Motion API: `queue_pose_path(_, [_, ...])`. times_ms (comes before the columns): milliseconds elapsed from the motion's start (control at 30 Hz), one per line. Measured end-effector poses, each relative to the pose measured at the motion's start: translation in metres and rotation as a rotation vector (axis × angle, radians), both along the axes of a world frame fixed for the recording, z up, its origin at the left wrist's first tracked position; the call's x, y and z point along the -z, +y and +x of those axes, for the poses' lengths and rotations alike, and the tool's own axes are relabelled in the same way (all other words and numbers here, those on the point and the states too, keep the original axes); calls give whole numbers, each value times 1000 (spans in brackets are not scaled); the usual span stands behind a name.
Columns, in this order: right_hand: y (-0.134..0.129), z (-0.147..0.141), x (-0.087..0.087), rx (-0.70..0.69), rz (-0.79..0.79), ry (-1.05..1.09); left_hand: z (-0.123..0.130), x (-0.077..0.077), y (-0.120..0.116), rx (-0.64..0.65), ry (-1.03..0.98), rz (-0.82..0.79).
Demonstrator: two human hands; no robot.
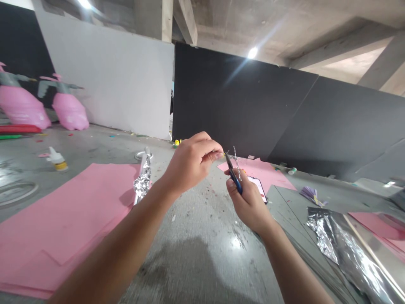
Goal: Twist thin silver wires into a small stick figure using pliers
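My right hand [248, 200] is wrapped round blue-handled pliers [234, 175], their dark jaws pointing up and left. Close by the jaws rises a twisted silver foil strand [236, 162], part of it behind the pliers and fingers. My left hand [198, 158] is closed in a pinch just left of the plier tips. A thin wire-like piece with a yellowish bit [224, 153] shows between its fingertips and the jaws; blur hides its detail. Both hands are raised above the grey table [190, 236].
Pink sheets [79, 211] and a crumpled foil roll [144, 177] lie left. A glue bottle [57, 159] and pink spray bottles [69, 109] stand behind. Right are a phone [257, 188], thin wires [303, 249], foil [344, 249] and a purple paper fan [310, 195].
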State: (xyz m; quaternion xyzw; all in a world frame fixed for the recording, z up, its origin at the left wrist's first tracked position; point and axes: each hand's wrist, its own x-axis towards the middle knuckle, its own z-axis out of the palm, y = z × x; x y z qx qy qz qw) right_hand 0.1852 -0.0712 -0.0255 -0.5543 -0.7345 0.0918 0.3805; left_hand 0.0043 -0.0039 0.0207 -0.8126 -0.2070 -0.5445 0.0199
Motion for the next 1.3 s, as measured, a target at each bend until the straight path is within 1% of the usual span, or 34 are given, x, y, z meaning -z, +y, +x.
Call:
queue_pose_path(100, [-1,0,0,10,0,10,1,0,-1,7,-14,-17])
queue_pose_path(200, [-1,1,0,22,12,20,0,-1,-2,37,-26,-105])
queue_pose_path(267, [-1,2,0,34,21,22,-2,-3,-3,75,-37,-202])
queue_pose_path(400, [1,5,-1,62,50,6,-12,-8,-4,206,-69,-470])
queue_pose_path(467, [2,7,-2,68,66,-16,-17,-12,-5,242,-101,-579])
queue_pose_path(533, [3,10,-3,66,75,-35,-22,-14,-5,228,-117,-633])
queue_pose_path(633, [4,15,-5,58,90,-58,-27,-15,-4,170,-107,-682])
queue_pose_path(667, [4,16,-6,57,97,-65,-27,-14,-3,180,-113,-719])
queue_pose_path(733, [3,19,-7,60,112,-76,-26,-12,-1,254,-152,-846])
queue_pose_path(800, [2,21,-7,69,127,-88,-24,-9,1,358,-169,-1002])
queue_pose_path(867, [1,22,-8,74,147,-115,-21,-7,4,439,-158,-1100])
queue_pose_path(967, [0,23,-7,52,166,-167,-21,-5,8,559,-140,-1141])
queue_pose_path(1033, [1,24,-5,24,159,-193,-23,-5,10,600,-92,-1154])
queue_pose_path(1167, [2,24,-2,-19,141,-232,-29,-6,11,555,35,-1172])
queue_pose_path(1300, [4,25,1,-47,133,-264,-29,-8,9,555,21,-1181])
